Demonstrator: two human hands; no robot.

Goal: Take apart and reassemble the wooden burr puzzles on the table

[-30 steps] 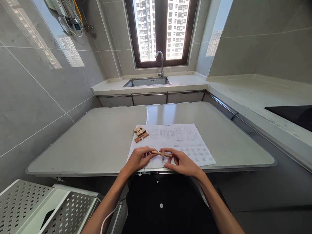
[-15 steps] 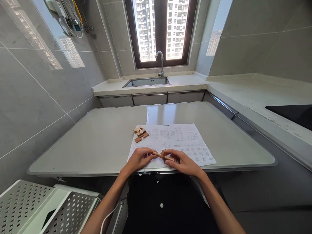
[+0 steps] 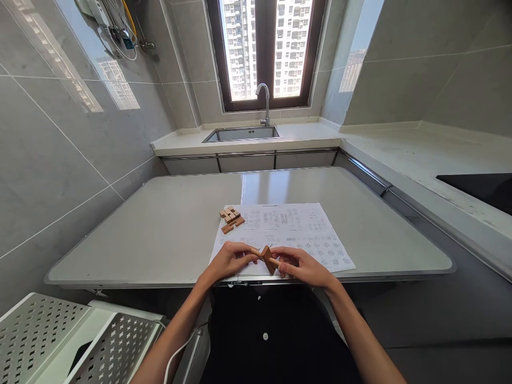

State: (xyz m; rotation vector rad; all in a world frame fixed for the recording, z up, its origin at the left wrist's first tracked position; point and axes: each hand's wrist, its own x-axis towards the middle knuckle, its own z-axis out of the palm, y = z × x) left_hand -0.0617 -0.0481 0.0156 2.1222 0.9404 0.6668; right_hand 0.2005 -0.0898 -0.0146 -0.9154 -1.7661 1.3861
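Near the table's front edge, over a printed sheet, my two hands meet at a small wooden assembly. It has a darker brown block in the middle, with lighter sticks to either side. My left hand pinches the left stick between thumb and fingers. My right hand has its fingers closed round the right stick, close beside the brown block. Several loose wooden pieces lie in a small pile on the sheet's upper left corner.
The pale table spreads out around the sheet. Beyond it stand a counter with a sink and a faucet. A white perforated rack is at the lower left, near a white cable.
The brown middle block has turned between my hands and now shows a larger, slanted face. My right fingers have shifted slightly. The loose pile has stayed in place.
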